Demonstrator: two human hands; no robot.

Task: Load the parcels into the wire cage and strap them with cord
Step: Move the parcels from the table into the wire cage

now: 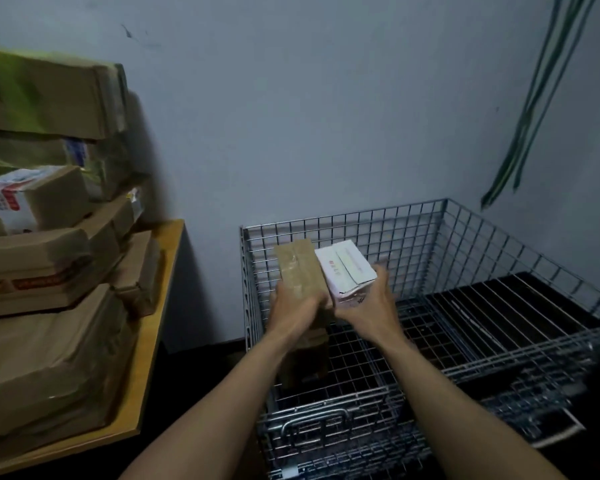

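We hold two parcels over the wire cage [430,258] — our left hand [293,306] clasps the brown taped parcel [300,268], our right hand [368,303] grips the white box [345,265], the two parcels touching.

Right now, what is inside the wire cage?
The wire cage looks empty: only its mesh floor shows. Both hands hold a brown parcel and a white parcel over it; these and the arms cover its left part.

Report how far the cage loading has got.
Done: nothing visibly loaded; the wire cage looks empty. In hand: left hand holds a brown parcel, right hand a white box, both over the cage. Left: the parcels stacked on the table, then strapping.
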